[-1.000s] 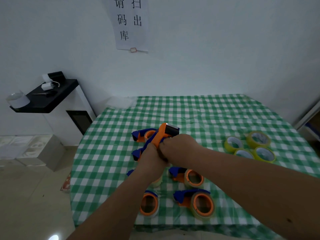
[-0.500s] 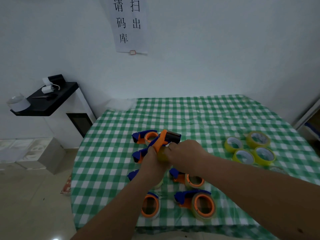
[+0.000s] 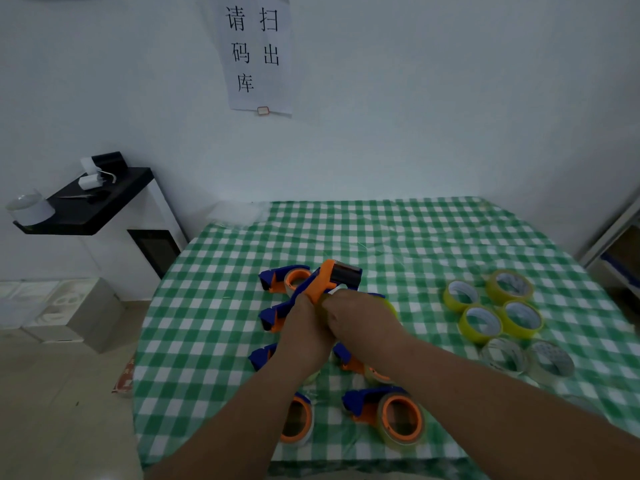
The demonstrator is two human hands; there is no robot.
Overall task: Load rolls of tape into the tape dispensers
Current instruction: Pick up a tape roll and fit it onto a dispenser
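Observation:
Above the middle of the table my left hand (image 3: 304, 332) grips the orange and blue tape dispenser (image 3: 334, 277) by its handle, its dark cutter end pointing away. My right hand (image 3: 360, 320) is curled against the same dispenser from the right, over a yellowish roll whose edge (image 3: 390, 306) shows beside it. Several loaded dispensers lie around my hands, one at the back (image 3: 287, 278) and one at the front (image 3: 391, 415). Loose yellow tape rolls (image 3: 481, 322) and clear rolls (image 3: 526, 358) lie at the right.
The table wears a green checked cloth (image 3: 398, 233) and stands against a white wall with a paper sign (image 3: 256, 53). A black shelf (image 3: 86, 206) with small items hangs at the left, above grey boxes (image 3: 69, 313) on the floor.
Both hands stay clasped on the dispenser and have shifted only slightly. The view has tilted a little, bringing the clear rolls at the right into sight.

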